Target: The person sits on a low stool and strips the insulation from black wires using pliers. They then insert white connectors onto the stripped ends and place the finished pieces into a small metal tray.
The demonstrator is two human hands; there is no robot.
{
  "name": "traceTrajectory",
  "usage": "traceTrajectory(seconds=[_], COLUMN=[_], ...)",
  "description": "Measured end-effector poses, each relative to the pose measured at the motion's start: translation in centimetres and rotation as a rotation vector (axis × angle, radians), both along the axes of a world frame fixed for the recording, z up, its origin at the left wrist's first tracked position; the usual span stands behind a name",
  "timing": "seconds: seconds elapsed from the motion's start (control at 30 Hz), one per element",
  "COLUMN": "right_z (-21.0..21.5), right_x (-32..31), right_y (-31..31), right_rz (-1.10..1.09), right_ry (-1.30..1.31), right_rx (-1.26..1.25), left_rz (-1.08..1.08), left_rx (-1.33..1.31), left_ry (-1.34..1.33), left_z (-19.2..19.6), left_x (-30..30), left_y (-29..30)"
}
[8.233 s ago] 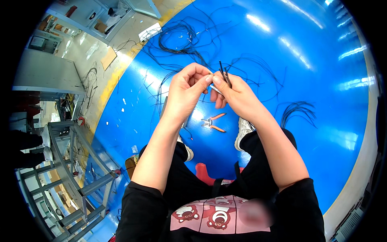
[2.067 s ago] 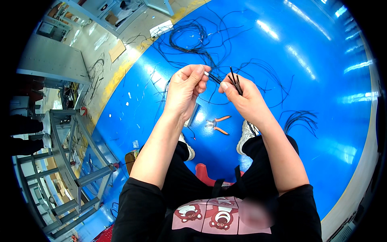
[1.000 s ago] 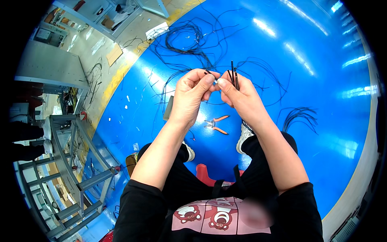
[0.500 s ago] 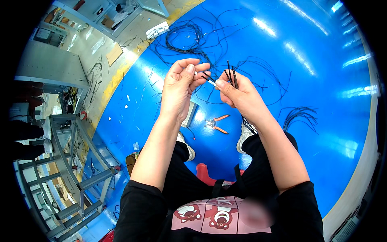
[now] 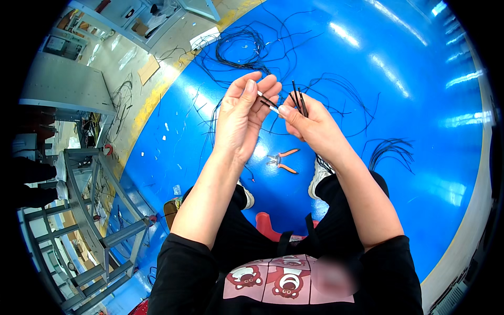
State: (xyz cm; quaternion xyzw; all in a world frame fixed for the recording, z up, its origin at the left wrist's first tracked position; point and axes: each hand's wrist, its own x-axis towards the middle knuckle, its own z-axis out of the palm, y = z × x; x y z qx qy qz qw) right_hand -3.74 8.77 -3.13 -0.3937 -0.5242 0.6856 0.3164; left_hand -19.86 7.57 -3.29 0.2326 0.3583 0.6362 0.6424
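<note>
My left hand (image 5: 242, 113) pinches a small white sleeve (image 5: 260, 93) between thumb and fingers. The sleeve sits at the tip of a thin black wire (image 5: 269, 99); whether it is around the wire or only touching, I cannot tell. My right hand (image 5: 312, 121) is closed on several black wires (image 5: 298, 100), their ends sticking up past the fingers. Another white sleeve (image 5: 273, 109) is around a wire by the right thumb, the black tip pointing toward my left palm. The wires' lower lengths hang behind my right wrist.
Orange-handled pliers (image 5: 283, 160) lie on the blue floor (image 5: 420, 131) between my shoes. Beyond my hands is a loose coil of black wire (image 5: 239, 50), and a wire bundle (image 5: 391, 152) lies at right. A grey metal frame (image 5: 94, 231) stands at left. Below me is a red stool (image 5: 266, 227).
My left hand has moved slightly right, its fingers spreading more upright. Its white sleeve now meets a wire tip. My right hand has barely shifted.
</note>
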Motion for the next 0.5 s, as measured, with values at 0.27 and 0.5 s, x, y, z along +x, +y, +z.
traceTrajectory(seconds=[0.27, 0.5], right_z=[0.44, 0.44], right_x=[0.06, -0.18], right_y=[0.0, -0.19], right_rz=[-0.024, -0.04], right_ry=[0.003, -0.004], right_rx=[0.018, 0.044], left_rz=[0.011, 0.013], left_rx=[0.072, 0.139], left_ry=[0.05, 0.127], left_z=[0.06, -0.37], left_x=[0.17, 0.73], left_y=[-0.02, -0.17])
